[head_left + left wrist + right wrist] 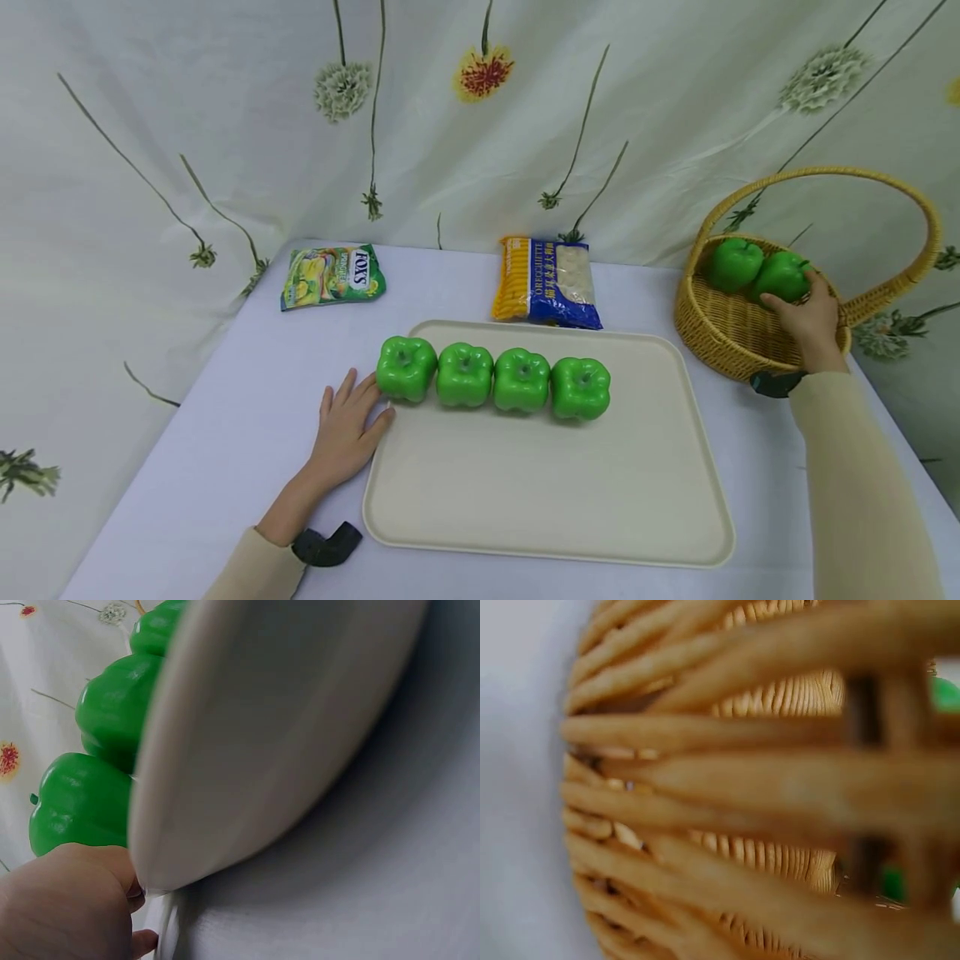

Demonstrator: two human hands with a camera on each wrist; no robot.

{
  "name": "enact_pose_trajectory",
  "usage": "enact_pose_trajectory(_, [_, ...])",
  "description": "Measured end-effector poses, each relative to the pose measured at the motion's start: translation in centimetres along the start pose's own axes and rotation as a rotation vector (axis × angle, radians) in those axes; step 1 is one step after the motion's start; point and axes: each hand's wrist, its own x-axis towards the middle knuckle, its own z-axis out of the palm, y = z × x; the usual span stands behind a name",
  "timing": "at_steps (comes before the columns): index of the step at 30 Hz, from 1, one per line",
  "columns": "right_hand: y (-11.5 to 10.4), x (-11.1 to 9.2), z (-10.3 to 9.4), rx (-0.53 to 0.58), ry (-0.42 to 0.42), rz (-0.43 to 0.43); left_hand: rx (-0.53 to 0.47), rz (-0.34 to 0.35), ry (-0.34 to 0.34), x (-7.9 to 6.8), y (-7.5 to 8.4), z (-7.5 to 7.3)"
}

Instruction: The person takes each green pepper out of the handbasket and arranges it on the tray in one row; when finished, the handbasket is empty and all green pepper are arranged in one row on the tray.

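A row of several green bell peppers (521, 380) sits along the back of a cream tray (547, 492). My left hand (347, 433) lies with spread fingers at the tray's left edge, its fingertips beside the leftmost bell pepper (406, 368); in the left wrist view that pepper (79, 802) shows just beyond the hand. Over on the right, my right hand (813, 321) reaches into a wicker basket (708, 333) and grips a green bell pepper (782, 275) between thumb and fingers. Another green bell pepper (735, 264) rests beside it. Basket weave (780, 787) hides the right hand from its wrist camera.
Behind the tray lie a green FOX'S bag (333, 277) and a blue and yellow pasta bag (547, 282). The basket's tall handle (825, 172) arches above the right hand. A flowered cloth (450, 150) hangs behind the white table.
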Motion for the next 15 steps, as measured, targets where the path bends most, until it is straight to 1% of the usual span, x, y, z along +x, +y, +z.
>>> enact_pose_trajectory(10, [-0.07, -0.12, 0.6, -0.041, 0.113, -0.016, 0.015, -0.025, -0.014, 0.13, 0.36, -0.07])
enact_pose_trajectory(15, [-0.22, -0.34, 0.75, -0.045, 0.159, -0.006, 0.017, -0.024, -0.015, 0.1, 0.38, -0.1])
